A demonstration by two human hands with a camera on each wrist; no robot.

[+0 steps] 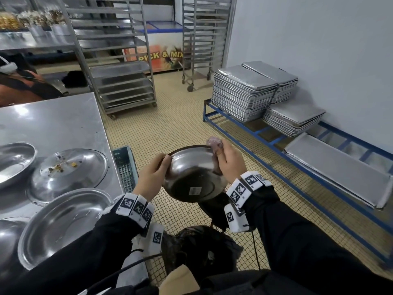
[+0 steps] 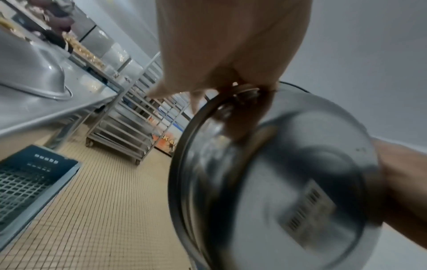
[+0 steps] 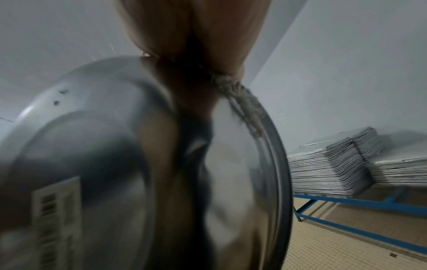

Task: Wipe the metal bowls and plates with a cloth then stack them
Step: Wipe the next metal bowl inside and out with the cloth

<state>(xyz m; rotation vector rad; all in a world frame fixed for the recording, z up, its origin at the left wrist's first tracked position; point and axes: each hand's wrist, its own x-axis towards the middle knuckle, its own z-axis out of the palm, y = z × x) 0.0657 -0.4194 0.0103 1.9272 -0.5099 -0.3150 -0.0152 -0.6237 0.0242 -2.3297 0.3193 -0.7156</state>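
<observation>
I hold a metal bowl (image 1: 192, 175) tilted over the floor, its underside with a barcode sticker facing me. My left hand (image 1: 155, 173) grips the bowl's left rim (image 2: 203, 109), thumb on the edge. My right hand (image 1: 228, 161) pinches a greyish cloth (image 1: 214, 143) against the right rim; the cloth (image 3: 245, 104) hangs over the edge of the bowl (image 3: 115, 146). On the steel table (image 1: 59, 120) at the left lie a dirty plate (image 1: 70, 171) with food crumbs, a clean-looking plate (image 1: 61, 224) and a bowl (image 1: 14, 160).
A dark plastic crate (image 1: 125, 167) stands on the floor beside the table. Stacks of baking trays (image 1: 244, 92) sit on a blue low rack (image 1: 265, 137) along the right wall. Wheeled tray racks (image 1: 119, 67) stand behind. Another person (image 1: 19, 81) is at the far left.
</observation>
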